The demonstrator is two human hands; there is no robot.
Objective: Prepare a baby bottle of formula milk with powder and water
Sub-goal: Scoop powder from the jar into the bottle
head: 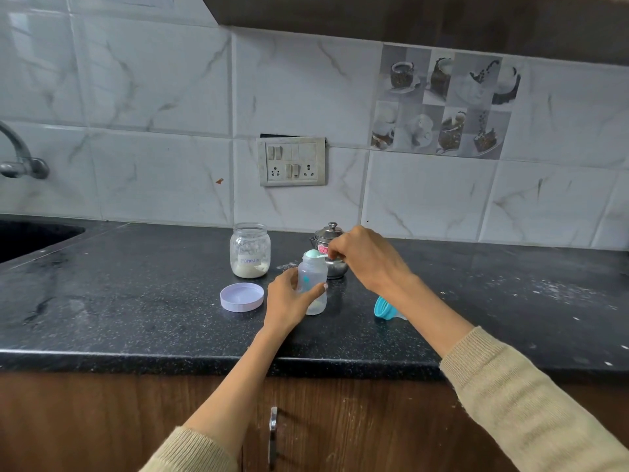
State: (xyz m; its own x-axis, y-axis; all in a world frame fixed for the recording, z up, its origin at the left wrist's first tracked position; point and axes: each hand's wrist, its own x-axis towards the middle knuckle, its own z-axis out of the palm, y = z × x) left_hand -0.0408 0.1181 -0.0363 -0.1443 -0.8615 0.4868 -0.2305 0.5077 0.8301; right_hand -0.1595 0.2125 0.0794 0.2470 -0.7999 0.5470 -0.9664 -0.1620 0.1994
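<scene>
A clear baby bottle (313, 277) stands upright on the black counter (136, 301), with a little liquid at its bottom. My left hand (289, 301) grips its side. My right hand (360, 257) holds a small teal scoop (313, 254) by its handle, tipped over the bottle's open mouth. An open glass jar (251, 250) labelled formula, with white powder at the bottom, stands behind and to the left. Its lilac lid (242, 297) lies upturned in front of it. The bottle's teal collar with teat (386, 306) lies on the counter under my right forearm.
A small steel pot with a lid (332, 233) stands behind the bottle, partly hidden by my right hand. A sink (30, 236) and tap (20, 158) are at the far left. A switchboard (292, 161) is on the tiled wall. White specks dot the counter at right.
</scene>
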